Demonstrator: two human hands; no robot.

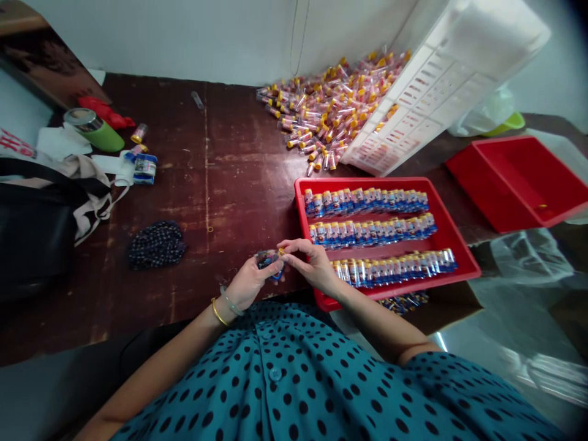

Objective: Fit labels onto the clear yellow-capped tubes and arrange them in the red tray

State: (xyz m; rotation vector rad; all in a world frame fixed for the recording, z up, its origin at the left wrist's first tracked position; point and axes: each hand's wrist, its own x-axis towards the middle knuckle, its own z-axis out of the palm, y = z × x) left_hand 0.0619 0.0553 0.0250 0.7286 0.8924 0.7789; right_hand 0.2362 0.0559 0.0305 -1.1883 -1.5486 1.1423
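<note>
My left hand (248, 283) and my right hand (309, 262) meet at the table's near edge, both gripping one small clear tube (271, 260) with a blue label and yellow cap. My right fingertips pinch its cap end. Just right of my hands a red tray (457, 245) holds three rows of labelled tubes (367, 233) lying side by side. A heap of unlabelled yellow-capped tubes (331, 107) lies at the back of the dark wooden table (220, 184).
A white slotted crate (441, 86) leans over the heap. A second red tray (519, 180) sits at the right. On the left are a green flask (94, 130), a black bag (34, 236), a dotted cloth (156, 244) and a stack of labels (144, 167).
</note>
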